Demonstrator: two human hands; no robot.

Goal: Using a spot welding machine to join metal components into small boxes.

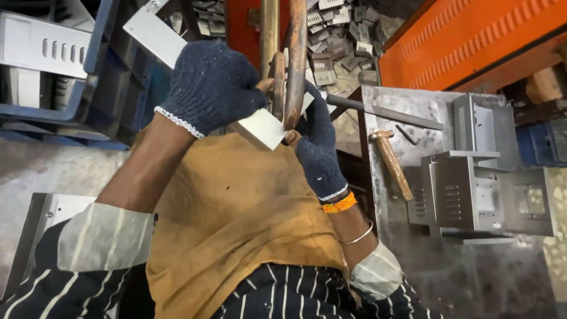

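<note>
White sheet-metal piece (264, 127) sits at centre frame between two copper rods (295, 59), gloved left hand (209, 85) at 10 o'clock and right hand (319, 147) at 3 o'clock, fingers pinching its edges.

My hands at the welder rods, bench to my right

My left hand (209, 85) and right hand (319, 145) hold a sheet-metal plate (263, 127) between them, under the two rods (295, 59). On the bench (390, 195) right of me lie a hammer (393, 165), a hex key (409, 134) and slotted metal boxes (466, 195). A crate (100, 59) stands left; loose parts (336, 47) lie behind the rods.
</note>
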